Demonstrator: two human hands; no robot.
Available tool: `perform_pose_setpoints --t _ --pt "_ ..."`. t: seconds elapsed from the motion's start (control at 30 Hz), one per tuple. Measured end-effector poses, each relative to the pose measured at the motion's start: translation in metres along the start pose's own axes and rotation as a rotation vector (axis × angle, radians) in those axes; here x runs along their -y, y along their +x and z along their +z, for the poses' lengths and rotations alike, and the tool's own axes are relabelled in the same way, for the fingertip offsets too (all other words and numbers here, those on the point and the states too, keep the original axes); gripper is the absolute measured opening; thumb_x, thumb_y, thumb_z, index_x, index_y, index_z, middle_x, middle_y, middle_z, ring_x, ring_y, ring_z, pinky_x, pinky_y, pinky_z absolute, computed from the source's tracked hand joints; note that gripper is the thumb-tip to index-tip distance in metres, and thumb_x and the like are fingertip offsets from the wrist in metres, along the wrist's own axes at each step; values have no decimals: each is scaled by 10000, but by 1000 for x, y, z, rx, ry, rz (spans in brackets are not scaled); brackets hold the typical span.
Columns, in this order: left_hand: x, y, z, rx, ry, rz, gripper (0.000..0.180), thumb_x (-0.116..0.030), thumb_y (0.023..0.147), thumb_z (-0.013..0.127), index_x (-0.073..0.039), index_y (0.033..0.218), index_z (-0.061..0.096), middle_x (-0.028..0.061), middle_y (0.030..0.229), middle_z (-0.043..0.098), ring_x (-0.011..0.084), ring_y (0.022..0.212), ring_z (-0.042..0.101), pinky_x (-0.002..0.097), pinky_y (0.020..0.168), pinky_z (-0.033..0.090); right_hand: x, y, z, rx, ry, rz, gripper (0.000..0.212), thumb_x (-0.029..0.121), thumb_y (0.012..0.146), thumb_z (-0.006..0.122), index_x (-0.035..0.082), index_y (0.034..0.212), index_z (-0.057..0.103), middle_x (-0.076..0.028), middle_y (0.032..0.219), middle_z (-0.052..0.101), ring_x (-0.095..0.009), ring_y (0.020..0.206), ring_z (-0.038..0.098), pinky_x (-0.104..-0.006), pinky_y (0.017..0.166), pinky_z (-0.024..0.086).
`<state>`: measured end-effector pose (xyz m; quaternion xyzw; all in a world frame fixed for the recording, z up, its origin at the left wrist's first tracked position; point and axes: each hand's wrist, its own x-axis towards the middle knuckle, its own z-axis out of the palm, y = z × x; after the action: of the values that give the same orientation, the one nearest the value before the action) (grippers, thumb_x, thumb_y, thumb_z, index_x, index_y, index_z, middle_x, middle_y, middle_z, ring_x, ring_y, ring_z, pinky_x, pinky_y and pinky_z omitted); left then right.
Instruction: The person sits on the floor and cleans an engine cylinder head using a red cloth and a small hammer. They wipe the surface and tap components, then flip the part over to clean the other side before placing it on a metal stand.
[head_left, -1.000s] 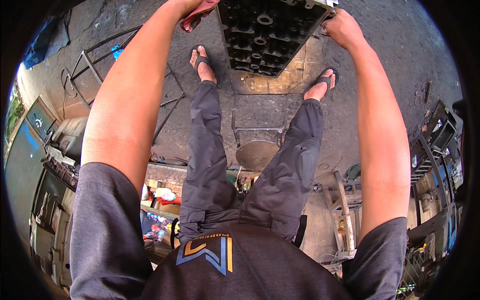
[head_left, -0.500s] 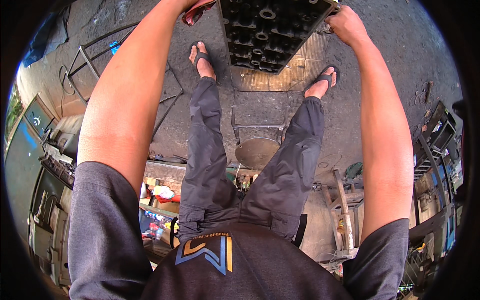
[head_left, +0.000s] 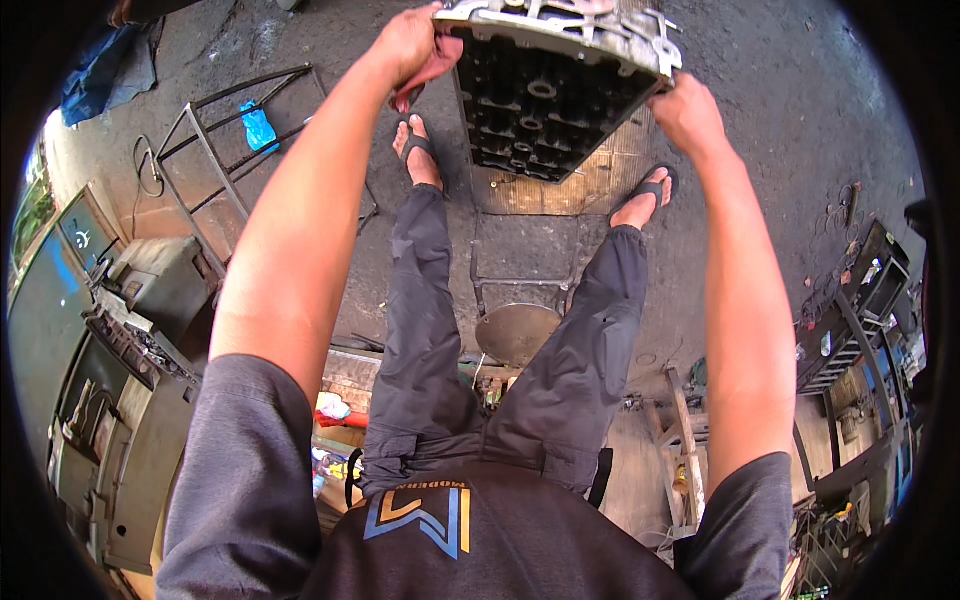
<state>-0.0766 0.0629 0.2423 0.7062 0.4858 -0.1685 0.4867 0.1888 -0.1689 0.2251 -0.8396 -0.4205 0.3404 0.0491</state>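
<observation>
Between my raised arms is an engine cylinder head (head_left: pixel 520 105), its dark, oily face with several round openings toward me. A silver machined end (head_left: pixel 575 25) shows at its top. My left hand (head_left: pixel 408 48) is closed at its upper left corner, with a reddish rag (head_left: pixel 437 72) hanging between palm and metal. The fingers of that hand are partly hidden. On the right edge, my right hand (head_left: pixel 690 115) is closed, its fingertips out of sight behind the metal. The cylinder head stands tilted over a flattened cardboard sheet (head_left: pixel 600 180), between my feet.
A metal frame (head_left: pixel 215 175) with a blue plastic bag (head_left: pixel 258 127) stands on the left. Below me are a stool with a round seat (head_left: pixel 518 333) and bar legs. A wooden stand (head_left: pixel 685 440) is at lower right, metal racks (head_left: pixel 865 330) farther right, and cabinets (head_left: pixel 140 480) at left.
The cylinder head sits lower in the picture, and its silver end has come into sight. My left hand and the rag now show more fully. Both hands keep their hold.
</observation>
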Motion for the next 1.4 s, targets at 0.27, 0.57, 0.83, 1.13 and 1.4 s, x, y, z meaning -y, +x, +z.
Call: perform_pose_setpoints --t 0.27,0.57,0.83,1.13,1.4 --pt "69 -120 42 -148 -149 158 383 -274 1054 429 13 1254 583 177 1298 558 285 1249 517 344 1086 358 20 -126 3 130 70 -78 254 -4 726 546 -26 964 632 -290 939 657 -467 925 630 -537 833 494" --pt "46 -255 70 87 136 -26 465 -320 985 522 -163 1418 456 195 1385 468 428 1168 563 467 926 509 0 -229 24 478 274 68 238 187 805 649 -9 941 647 -246 958 670 -441 931 639 -495 793 514" --pt "33 -290 131 21 -107 -333 406 -228 1000 532 -109 1381 452 169 1280 586 389 1128 603 436 899 498 -31 -273 52 476 320 -15 129 102 770 616 12 844 672 -201 897 672 -397 845 660 -468 754 532" --pt "-6 -259 98 228 8 -631 324 -245 984 555 -98 1272 542 166 992 710 324 893 703 438 788 534 -31 -255 44 565 305 24 110 72 761 597 25 814 682 -203 856 683 -395 822 664 -478 750 523" --pt "-32 -242 39 94 36 -562 411 -328 985 565 -54 1288 606 134 1033 724 210 887 697 356 814 533 -28 -250 42 598 307 6 145 58 770 580 10 860 683 -209 885 684 -401 839 665 -479 770 522"
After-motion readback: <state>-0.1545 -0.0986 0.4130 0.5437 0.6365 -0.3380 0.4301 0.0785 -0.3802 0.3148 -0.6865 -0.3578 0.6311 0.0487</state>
